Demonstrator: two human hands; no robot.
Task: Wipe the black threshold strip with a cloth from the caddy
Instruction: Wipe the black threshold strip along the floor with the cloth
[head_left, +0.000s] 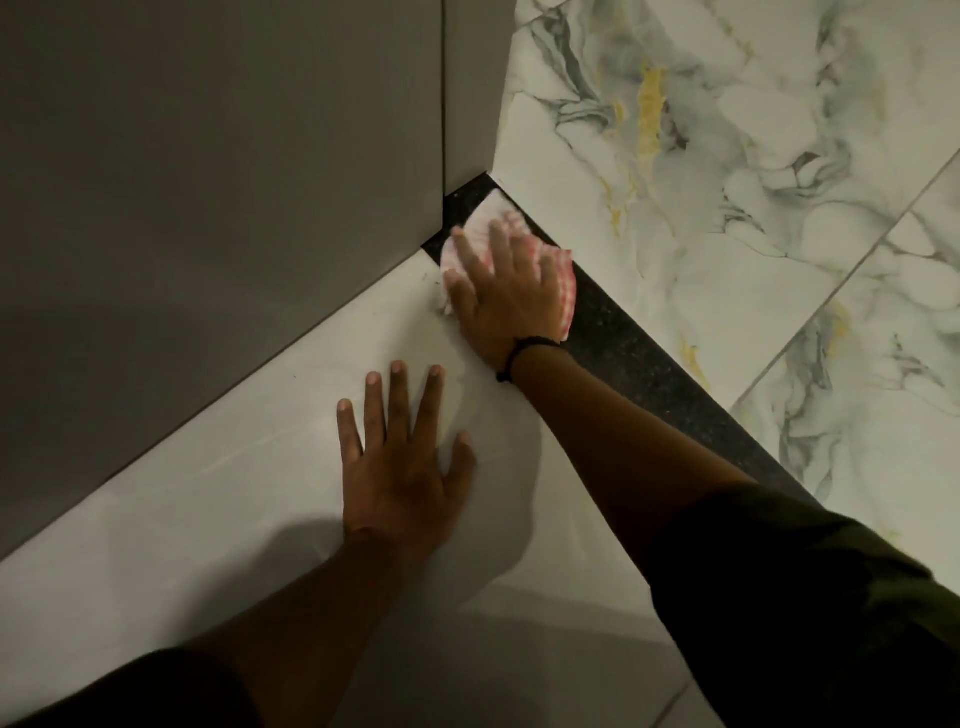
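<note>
A black speckled threshold strip (639, 358) runs diagonally across the floor from the wall corner toward the lower right. My right hand (506, 296) lies flat on a pink-and-white checked cloth (563, 283), pressing it onto the strip near the wall corner. The cloth spills out past my fingers and to the right of my palm. A black band circles my right wrist. My left hand (402, 467) rests flat on the plain white floor tile (208, 519), fingers spread, holding nothing. The caddy is out of view.
A grey wall (208, 208) fills the upper left and meets the floor at a corner beside the cloth. Marbled white tiles with grey and gold veins (753, 182) lie beyond the strip on the right.
</note>
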